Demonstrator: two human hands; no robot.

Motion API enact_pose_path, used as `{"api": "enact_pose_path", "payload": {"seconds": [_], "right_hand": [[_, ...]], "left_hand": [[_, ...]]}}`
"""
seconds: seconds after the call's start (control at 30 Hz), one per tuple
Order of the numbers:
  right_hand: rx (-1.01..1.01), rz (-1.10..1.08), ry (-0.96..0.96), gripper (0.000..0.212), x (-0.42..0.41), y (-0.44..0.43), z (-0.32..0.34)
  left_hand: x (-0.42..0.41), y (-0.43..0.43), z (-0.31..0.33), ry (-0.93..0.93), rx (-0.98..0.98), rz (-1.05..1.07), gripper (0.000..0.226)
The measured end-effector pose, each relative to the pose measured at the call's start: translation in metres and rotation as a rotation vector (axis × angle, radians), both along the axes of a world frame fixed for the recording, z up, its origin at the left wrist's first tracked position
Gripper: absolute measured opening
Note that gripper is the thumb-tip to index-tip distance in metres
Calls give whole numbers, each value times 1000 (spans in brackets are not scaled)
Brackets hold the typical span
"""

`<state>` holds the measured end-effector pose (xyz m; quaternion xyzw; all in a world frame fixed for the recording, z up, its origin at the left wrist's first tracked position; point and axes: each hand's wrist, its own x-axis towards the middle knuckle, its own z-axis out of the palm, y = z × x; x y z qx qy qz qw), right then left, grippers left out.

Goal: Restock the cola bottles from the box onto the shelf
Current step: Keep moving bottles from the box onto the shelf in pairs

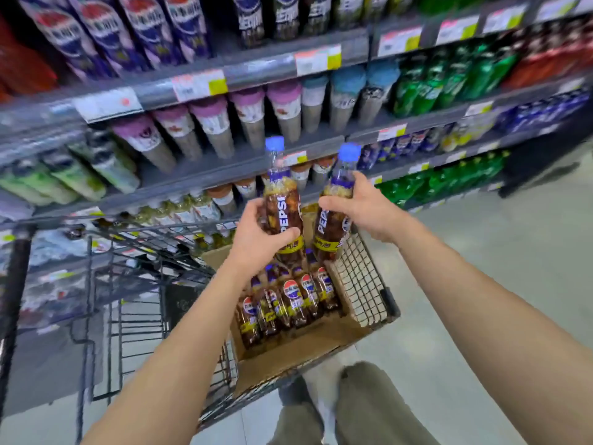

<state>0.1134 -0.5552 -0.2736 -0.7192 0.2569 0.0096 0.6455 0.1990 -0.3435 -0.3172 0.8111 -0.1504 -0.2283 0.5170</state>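
Supermarket aisle: price-tagged drink shelves (244, 73), cart (362, 281).

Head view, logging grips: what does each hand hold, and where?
Left hand grips one blue-capped brown plastic cola bottle at its middle; right hand grips a second bottle at its upper body.

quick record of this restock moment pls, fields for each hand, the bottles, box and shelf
left hand: grips left bottle round its label, cap up
right hand: grips right bottle near its shoulder, cap up
held bottles: both raised above the box, apart from each other
remaining stock: several cola bottles in the box, count too blurred to give
box location: inside the wire cart
shelf: stocked with drinks, straight ahead; neither held bottle placed yet
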Motion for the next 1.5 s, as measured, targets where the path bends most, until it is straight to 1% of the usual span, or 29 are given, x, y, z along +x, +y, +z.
{"api": "enact_pose_path", "payload": {"seconds": [0.07,0.1,0.17,0.33,0.4,0.53,0.63,0.7,0.73,0.77,0.83,0.87,0.9,1.0,1.03,1.13,1.2,1.37,1.43,1.5], "right_hand": [[-64,-38,-25,61,-14,-21,27],[-93,-67,-46,61,-22,-31,40],[-141,-136,-98,57,-40,-57,63],[-224,-241,-251,48,-88,-133,113],[-236,-243,-305,43,-112,-167,130],[-264,-193,-348,36,-157,-236,156],[-292,-178,-350,51,-184,-284,165],[-320,-188,-354,66,-198,-310,172],[-326,-197,-351,70,-205,-322,176],[-326,-196,-361,66,-209,-335,179],[-321,-177,-390,52,-218,-359,186],[-319,-169,-404,50,-220,-369,189],[-324,-174,-403,51,-219,-380,190],[-336,-196,-415,75,-210,-411,194],[-331,-199,-418,75,-206,-422,195],[-313,-177,-446,60,-191,-457,197],[-335,-157,-451,57,-177,-481,199],[-314,-160,-480,53,-130,-544,204],[-326,-162,-475,55,-108,-567,205],[-335,-165,-465,68,-86,-590,206]], "left_hand": [[-5,-26,23,-59,-24,-39,73],[-8,-39,34,-90,-35,-60,73],[-17,-67,54,-147,-49,-99,74],[-56,-149,100,-194,-102,-151,73],[-79,-184,116,-210,-127,-135,73],[-121,-255,139,-226,-168,-83,75],[-152,-306,158,-268,-189,-62,79],[-168,-333,168,-293,-195,-69,76],[-175,-346,173,-300,-195,-78,74],[-179,-357,177,-307,-196,-81,72],[-185,-380,185,-326,-201,-83,70],[-186,-391,190,-337,-201,-80,70],[-187,-401,194,-345,-202,-75,71],[-182,-431,205,-351,-199,-52,72],[-179,-441,206,-351,-201,-44,71],[-163,-473,209,-370,-214,-27,69],[-150,-497,211,-381,-225,-23,69],[-104,-558,210,-394,-258,-15,68],[-87,-579,209,-385,-260,-10,68],[-70,-599,207,-390,-253,-3,69]]}}
